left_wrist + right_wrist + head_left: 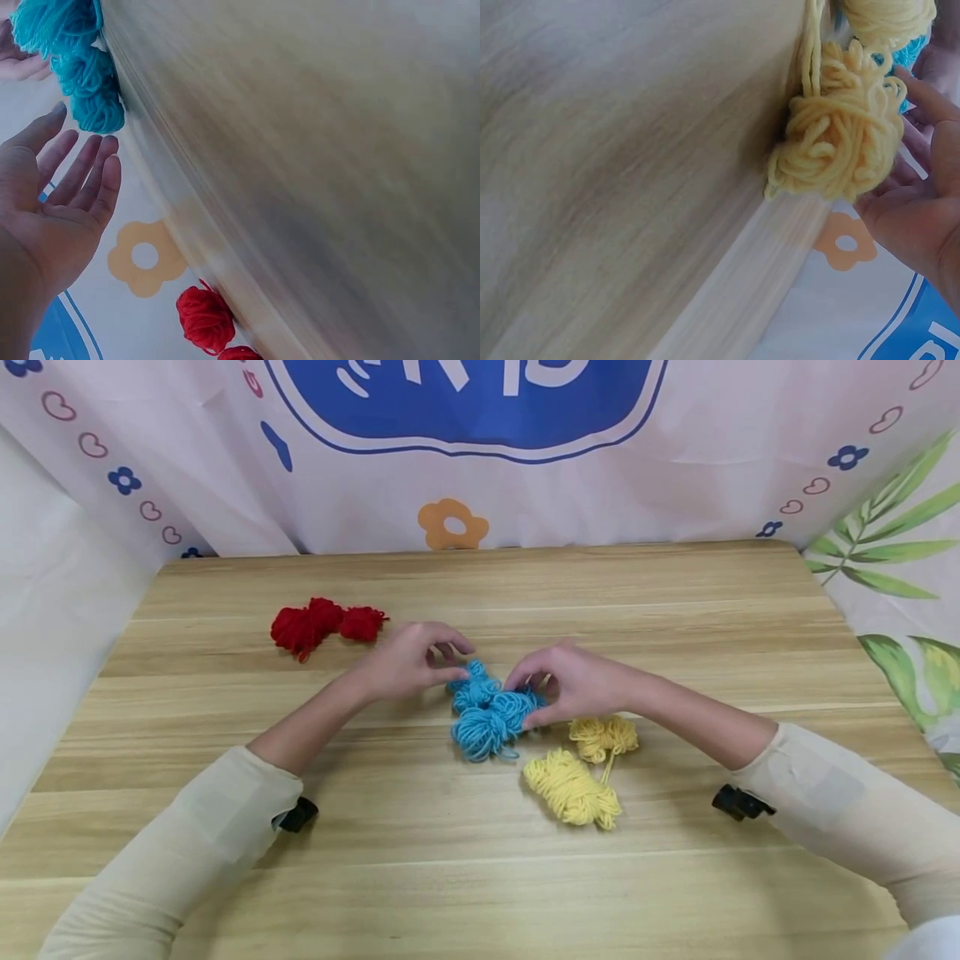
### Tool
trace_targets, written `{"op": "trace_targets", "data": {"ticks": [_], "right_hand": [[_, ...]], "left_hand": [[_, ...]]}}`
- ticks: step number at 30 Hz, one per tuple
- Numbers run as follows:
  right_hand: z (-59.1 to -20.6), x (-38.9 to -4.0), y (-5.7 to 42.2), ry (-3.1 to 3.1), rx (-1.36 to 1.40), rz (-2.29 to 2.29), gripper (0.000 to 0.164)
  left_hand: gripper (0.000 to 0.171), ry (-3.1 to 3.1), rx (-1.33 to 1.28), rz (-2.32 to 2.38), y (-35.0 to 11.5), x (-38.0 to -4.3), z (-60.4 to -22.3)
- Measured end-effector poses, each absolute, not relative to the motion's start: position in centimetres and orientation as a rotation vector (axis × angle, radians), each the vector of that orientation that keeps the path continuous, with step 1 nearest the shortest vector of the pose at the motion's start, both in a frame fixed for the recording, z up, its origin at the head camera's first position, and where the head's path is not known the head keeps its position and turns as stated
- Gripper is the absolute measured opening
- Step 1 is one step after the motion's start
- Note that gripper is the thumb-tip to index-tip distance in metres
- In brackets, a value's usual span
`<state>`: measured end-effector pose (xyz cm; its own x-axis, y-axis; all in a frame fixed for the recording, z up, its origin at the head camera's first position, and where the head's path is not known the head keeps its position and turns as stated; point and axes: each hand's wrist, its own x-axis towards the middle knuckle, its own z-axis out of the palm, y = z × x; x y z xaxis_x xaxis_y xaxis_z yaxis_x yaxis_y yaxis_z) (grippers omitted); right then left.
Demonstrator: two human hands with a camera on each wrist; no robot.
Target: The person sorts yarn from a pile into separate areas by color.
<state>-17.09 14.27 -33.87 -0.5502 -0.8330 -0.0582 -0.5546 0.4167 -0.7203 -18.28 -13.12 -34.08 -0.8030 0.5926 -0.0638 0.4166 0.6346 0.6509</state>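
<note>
Two blue yarn bundles lie close together mid-table: a larger front one (483, 732) and a smaller one (474, 693) behind it. My right hand (588, 683) has its thumb and fingers round the right end of the larger bundle; in the right wrist view, yellow yarn hides part of this grip. At the smaller bundle's left side is my left hand (408, 662), thumb and fingertips right at the strands. The left wrist view shows that hand's fingers loosely spread beside the blue yarn (97, 111), with nothing in the palm.
Yellow yarn bundles (573, 787) lie just in front of my right hand, the smaller one (840, 142) under its wrist, joined by loose strands. Red yarn (306, 627) sits at the back left of the wooden table (375, 893). A printed cloth (600, 497) hangs behind the far edge.
</note>
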Motion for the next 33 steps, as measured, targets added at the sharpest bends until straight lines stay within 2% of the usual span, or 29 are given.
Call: {"op": "trace_targets", "data": {"ticks": [13,33], "right_hand": [[-34.17,-17.06,13.89,2.284,-1.248,-0.91,0.029],[-33.81,-16.82,13.76,2.277,-1.18,-0.962,0.014]], "left_hand": [[0.034,2.558,0.84,0.926,-12.79,-18.3,-34.01],[0.029,2.52,0.873,0.929,-12.78,-18.36,-34.09]]}}
